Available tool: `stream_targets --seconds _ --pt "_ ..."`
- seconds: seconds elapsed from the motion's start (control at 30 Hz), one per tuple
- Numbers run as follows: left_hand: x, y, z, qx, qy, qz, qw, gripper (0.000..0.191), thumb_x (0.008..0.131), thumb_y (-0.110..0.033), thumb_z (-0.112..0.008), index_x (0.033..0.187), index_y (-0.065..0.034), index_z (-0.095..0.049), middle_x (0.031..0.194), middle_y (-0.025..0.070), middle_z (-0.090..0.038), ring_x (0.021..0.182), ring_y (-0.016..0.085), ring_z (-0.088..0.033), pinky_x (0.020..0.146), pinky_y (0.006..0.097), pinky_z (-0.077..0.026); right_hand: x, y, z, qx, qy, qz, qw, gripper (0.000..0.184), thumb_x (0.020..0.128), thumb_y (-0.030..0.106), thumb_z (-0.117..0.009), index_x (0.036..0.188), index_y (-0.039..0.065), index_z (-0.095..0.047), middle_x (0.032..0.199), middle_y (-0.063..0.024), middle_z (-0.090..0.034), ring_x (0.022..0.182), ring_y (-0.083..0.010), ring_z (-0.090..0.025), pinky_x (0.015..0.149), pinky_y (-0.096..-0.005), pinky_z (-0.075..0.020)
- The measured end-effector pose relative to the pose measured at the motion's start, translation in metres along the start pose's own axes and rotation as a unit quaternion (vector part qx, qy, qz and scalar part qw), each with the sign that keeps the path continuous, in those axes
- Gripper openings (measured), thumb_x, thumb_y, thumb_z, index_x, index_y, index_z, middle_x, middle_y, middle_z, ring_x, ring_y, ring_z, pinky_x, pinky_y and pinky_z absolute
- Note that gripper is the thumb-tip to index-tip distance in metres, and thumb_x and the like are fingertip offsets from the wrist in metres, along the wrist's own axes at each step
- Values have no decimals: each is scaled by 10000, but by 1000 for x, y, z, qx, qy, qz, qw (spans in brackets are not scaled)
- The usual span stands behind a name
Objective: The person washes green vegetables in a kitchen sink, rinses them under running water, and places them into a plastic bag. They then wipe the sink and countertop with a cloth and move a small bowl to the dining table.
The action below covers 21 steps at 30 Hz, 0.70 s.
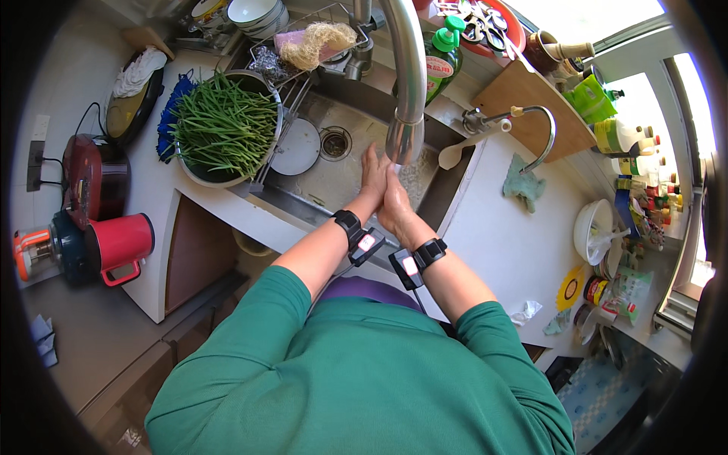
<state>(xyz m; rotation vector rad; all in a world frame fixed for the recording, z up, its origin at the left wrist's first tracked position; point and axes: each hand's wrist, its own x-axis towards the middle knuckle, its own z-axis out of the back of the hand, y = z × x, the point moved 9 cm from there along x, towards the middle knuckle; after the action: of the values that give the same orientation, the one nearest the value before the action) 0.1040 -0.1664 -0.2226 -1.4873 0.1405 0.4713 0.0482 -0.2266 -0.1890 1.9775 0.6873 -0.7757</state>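
Observation:
Under the metal faucet (pixel 405 122) my left hand (pixel 373 177) and my right hand (pixel 395 200) are pressed together, palm against palm, over the sink basin (pixel 341 179). Neither holds any object. The faucet head hides part of the fingertips, and water shows on the basin floor to the right. Left of my hands, a white plate (pixel 296 147) lies in the basin beside the drain (pixel 335 143). A pot of long green vegetable stalks (pixel 227 125) rests at the sink's left edge, partly over a metal rack (pixel 284 139).
A white ladle (pixel 471 145) leans at the basin's right corner. Behind stands a green pump bottle (pixel 442 65). On the right counter lie a green cloth (pixel 523 183) and a white bowl (pixel 591 230). A red kettle (pixel 120 244) is at left, near a wooden cutting board (pixel 512 96) across the sink.

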Motion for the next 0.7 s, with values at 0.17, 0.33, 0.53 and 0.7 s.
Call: stream_targets --seconds 0.17,0.33,0.53,0.7 --pt "-16 -23 -8 -258 13 4 966 362 904 -172 -435 1224 -4 -415 1215 124 -488 1108 243 -490 972 331 -371 -3 -8 -7 161 101 -63 980 498 962 429 -313 1169 -2 -451 1101 -178 -560 989 -294 -562 857 -399 -477" --pt "-31 9 -40 -685 38 161 709 34 905 -125 -471 901 -102 -496 933 42 -564 917 170 -548 883 296 -429 14 18 -11 251 202 -48 945 434 940 381 -409 1124 -5 -485 1067 -184 -587 967 -306 -584 856 -428 -485" --pt "-62 -15 -39 -494 97 161 849 264 952 -152 -404 1177 -31 -471 1170 119 -533 1102 209 -501 957 320 -392 71 12 56 -35 19 167 985 236 910 246 -487 952 22 -551 872 -135 -609 794 -251 -612 666 -387 -486" --pt "-40 7 -19 -122 59 -17 991 343 926 -196 -473 1219 -26 -422 1148 130 -538 1099 245 -500 940 341 -381 24 40 20 -554 11 326 766 228 846 166 -511 1019 19 -526 989 -185 -582 905 -296 -583 718 -381 -455"
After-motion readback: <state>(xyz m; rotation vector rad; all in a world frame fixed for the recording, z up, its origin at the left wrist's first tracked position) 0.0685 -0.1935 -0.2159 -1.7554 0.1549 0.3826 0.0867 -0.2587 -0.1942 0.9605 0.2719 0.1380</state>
